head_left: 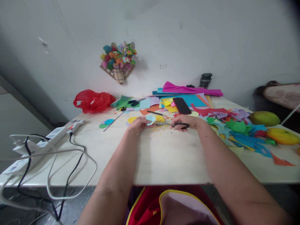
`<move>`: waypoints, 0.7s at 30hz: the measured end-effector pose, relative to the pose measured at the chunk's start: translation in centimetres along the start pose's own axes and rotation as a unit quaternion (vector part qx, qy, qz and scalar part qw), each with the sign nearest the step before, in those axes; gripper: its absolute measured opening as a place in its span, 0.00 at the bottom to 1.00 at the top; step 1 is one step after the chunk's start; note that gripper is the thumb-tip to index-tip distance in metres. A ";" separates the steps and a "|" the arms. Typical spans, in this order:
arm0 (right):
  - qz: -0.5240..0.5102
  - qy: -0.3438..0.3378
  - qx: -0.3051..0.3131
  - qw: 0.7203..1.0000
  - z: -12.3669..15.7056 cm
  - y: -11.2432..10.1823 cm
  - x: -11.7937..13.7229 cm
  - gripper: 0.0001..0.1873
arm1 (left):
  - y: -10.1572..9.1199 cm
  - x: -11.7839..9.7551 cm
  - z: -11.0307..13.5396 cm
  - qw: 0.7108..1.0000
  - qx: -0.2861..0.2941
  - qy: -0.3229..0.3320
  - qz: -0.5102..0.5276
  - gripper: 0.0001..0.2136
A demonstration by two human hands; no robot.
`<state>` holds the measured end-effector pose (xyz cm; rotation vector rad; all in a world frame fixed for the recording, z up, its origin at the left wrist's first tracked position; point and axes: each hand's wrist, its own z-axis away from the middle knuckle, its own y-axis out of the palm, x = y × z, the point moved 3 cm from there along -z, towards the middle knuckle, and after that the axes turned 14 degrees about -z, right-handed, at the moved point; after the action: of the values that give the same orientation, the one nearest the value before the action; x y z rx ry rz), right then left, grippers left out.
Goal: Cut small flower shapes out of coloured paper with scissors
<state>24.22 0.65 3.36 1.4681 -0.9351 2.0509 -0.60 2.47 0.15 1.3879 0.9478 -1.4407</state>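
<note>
My left hand (140,123) pinches a small light blue paper piece (150,118) above the table. Black-handled scissors (183,125) are gripped in my right hand (187,120), their blades pointing left and meeting the paper's lower edge. Right beside the blue piece is yellow paper (160,118); whether it is held too I cannot tell. Tiny paper scraps (156,131) are scattered beneath the blades. A dark thin stick (153,112) lies just behind my hands. Left of them are blue (109,121) and green (102,126) paper discs.
Many coloured paper offcuts (239,125) cover the table's right side, near a mango (282,136). A phone (181,106) lies on paper sheets at the back. Another pair of scissors (134,102), a red plastic bag (93,101) and a corded power strip (50,137) are leftward.
</note>
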 end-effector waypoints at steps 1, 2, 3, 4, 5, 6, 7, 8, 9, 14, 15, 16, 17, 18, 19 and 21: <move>-0.011 0.003 -0.004 1.000 0.2 -0.3 -0.1 0.15 | 0.0 0.1 0.0 1.000 -0.003 0.002 -0.009 0.09; -0.023 0.006 -0.011 1.000 0.3 -0.6 -0.2 0.14 | 0.0 0.2 -0.1 1.000 -0.007 0.005 -0.018 0.10; -0.036 0.006 -0.018 0.999 0.4 -0.9 -0.4 0.13 | -0.1 0.2 -0.2 0.999 -0.013 0.010 -0.027 0.10; -0.050 0.001 -0.027 0.998 0.4 -1.1 -0.5 0.12 | -0.1 0.3 -0.3 0.999 -0.019 0.017 -0.037 0.11; -0.064 -0.007 -0.038 0.997 0.3 -1.3 -0.5 0.12 | 0.0 0.3 -0.3 0.998 -0.023 0.024 -0.046 0.12; -0.079 -0.020 -0.050 0.995 0.1 -1.3 -0.6 0.12 | 0.0 0.3 -0.4 0.998 -0.025 0.029 -0.055 0.12; -0.094 -0.035 -0.066 0.993 -0.3 -1.2 -0.6 0.12 | 0.2 0.3 -0.4 0.997 -0.023 0.033 -0.063 0.12; -0.107 -0.052 -0.087 0.989 -0.7 -1.0 -0.5 0.12 | 0.3 0.3 -0.4 0.997 -0.021 0.034 -0.071 0.12; -0.119 -0.067 -0.112 0.984 -1.1 -0.7 -0.5 0.12 | 0.4 0.3 -0.4 0.996 -0.018 0.034 -0.078 0.12; -0.184 -0.120 -0.183 0.958 -3.5 1.3 -0.3 0.22 | 1.4 -0.1 -0.1 0.993 -0.001 0.023 -0.119 0.12; -0.187 -0.122 -0.189 0.956 -3.9 1.7 -0.2 0.22 | 1.7 -0.2 0.0 0.992 0.006 0.019 -0.124 0.12; -0.189 -0.123 -0.194 0.955 -4.1 2.0 -0.2 0.22 | 1.9 -0.2 0.1 0.992 0.012 0.013 -0.123 0.12; -0.194 -0.125 -0.194 0.954 -4.3 2.4 -0.1 0.22 | 2.2 -0.3 0.2 0.992 0.022 0.010 -0.121 0.12; -0.200 -0.126 -0.191 0.953 -4.5 2.7 0.0 0.21 | 2.4 -0.3 0.2 0.992 0.031 0.008 -0.119 0.12; -0.207 -0.125 -0.190 0.952 -4.6 3.0 0.1 0.21 | 2.5 -0.3 0.2 0.992 0.038 0.006 -0.120 0.12; -0.218 -0.124 -0.190 0.949 -4.8 3.5 0.3 0.20 | 2.6 -0.2 0.2 0.991 0.044 0.003 -0.125 0.12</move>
<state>18.63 1.80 1.71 1.5653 -0.9338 1.3113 1.83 1.47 0.52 1.3751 1.1047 -1.6835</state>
